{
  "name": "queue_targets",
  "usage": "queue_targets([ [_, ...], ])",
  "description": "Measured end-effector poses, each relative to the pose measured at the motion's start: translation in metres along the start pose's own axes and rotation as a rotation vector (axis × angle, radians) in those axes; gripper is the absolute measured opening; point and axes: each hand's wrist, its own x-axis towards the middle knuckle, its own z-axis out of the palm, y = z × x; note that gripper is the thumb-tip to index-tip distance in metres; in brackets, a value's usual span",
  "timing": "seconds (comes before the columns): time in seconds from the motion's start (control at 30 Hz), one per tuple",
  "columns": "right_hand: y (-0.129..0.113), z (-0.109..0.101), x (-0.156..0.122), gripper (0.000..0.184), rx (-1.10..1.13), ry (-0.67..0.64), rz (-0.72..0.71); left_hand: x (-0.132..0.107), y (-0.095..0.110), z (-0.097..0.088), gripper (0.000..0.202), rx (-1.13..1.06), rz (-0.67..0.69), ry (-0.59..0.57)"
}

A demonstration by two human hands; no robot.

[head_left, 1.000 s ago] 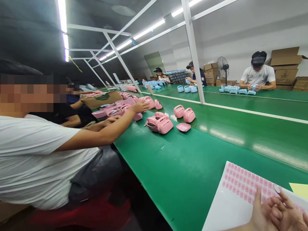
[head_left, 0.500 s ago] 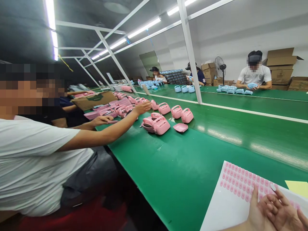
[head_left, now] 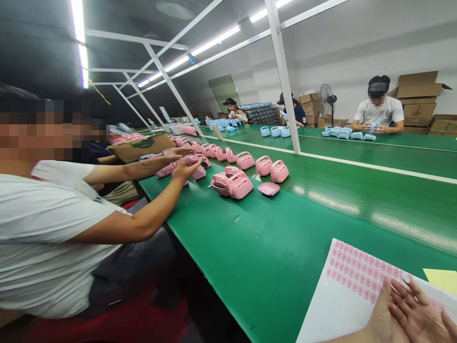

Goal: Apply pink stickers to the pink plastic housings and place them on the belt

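Note:
At the lower right, my right hand (head_left: 419,307) is palm up, with its fingers stretched out toward the sheet. A small white oval piece (head_left: 406,277) shows at one of its fingertips; I cannot tell if it sticks there. My left hand (head_left: 382,309) lies close against it on the left, extended and partly hidden behind it. Nothing gripped shows in either hand. Under both hands is a white sheet (head_left: 321,305) bearing rows of small pink oval stickers (head_left: 360,271). A yellow paper (head_left: 441,278) lies beside the sheet.
The green table (head_left: 250,243) carries pink handled plastic housings (head_left: 240,185) and a shallow pink tray-like part (head_left: 268,189). A co-worker in a white shirt (head_left: 53,224) reaches over pink parts at left. White posts (head_left: 283,81) rise from the table. Across it, people handle blue parts (head_left: 341,133).
My right hand's fingers have straightened from a looser curl, and my left hand has shifted slightly rightward against it. The co-worker at left has drawn the outstretched arm back; both hands are now close together.

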Motion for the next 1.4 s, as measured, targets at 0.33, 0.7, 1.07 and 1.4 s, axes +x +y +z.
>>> queue_targets([
  [0.33, 0.003, -0.013, 0.002, 0.055, -0.037, -0.006, -0.006, 0.002, -0.001, -0.001, 0.040, -0.171, -0.042, 0.039],
  [0.7, 0.002, -0.012, 0.006, 0.053, -0.058, -0.013, 0.001, 0.002, 0.004, 0.007, 0.042, -0.181, -0.035, 0.042],
  [1.07, 0.001, -0.020, 0.009, 0.056, -0.055, -0.012, -0.001, 0.008, -0.001, 0.011, 0.042, -0.199, 0.030, 0.096],
  [1.4, 0.002, -0.013, 0.006, 0.053, 0.004, -0.030, 0.019, 0.006, -0.002, 0.009, 0.040, -0.192, 0.044, 0.131],
])
